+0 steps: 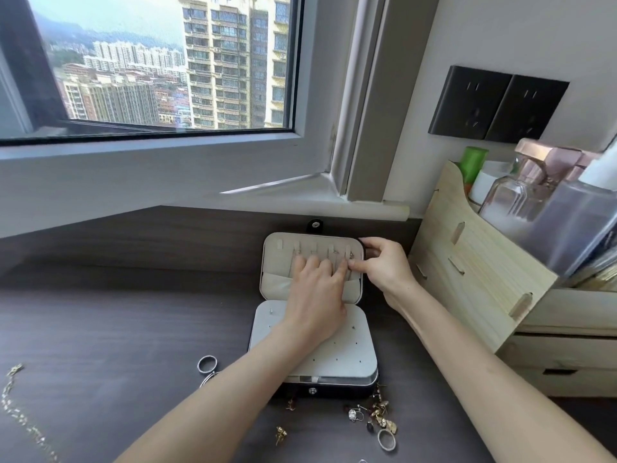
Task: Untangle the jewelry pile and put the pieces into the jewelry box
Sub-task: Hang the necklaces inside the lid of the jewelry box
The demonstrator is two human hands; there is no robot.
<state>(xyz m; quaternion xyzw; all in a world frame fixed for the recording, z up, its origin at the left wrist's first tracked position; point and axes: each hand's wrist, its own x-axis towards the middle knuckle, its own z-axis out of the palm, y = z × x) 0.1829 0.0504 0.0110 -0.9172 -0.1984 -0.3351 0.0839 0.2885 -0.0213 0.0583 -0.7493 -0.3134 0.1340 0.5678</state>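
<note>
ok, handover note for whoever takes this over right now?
Left hand: fingers bent onto the open lid panel, grip unclear.
Right hand: pinches the lid's right edge.
Done: jewelry box open, a few small pieces on the lid hooks.
Left: earring pile, ring beside it, ring left of the box, chain at far left, all loose on the desk.

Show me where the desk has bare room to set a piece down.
Widest bare patch: the dark wood desk left of the open black jewelry box with cream lining, from the window wall forward to the gold chain and silver ring. Crowded: the front-right pile of earrings and rings; the gap toward the pale wooden organizer holds the right forearm.
</note>
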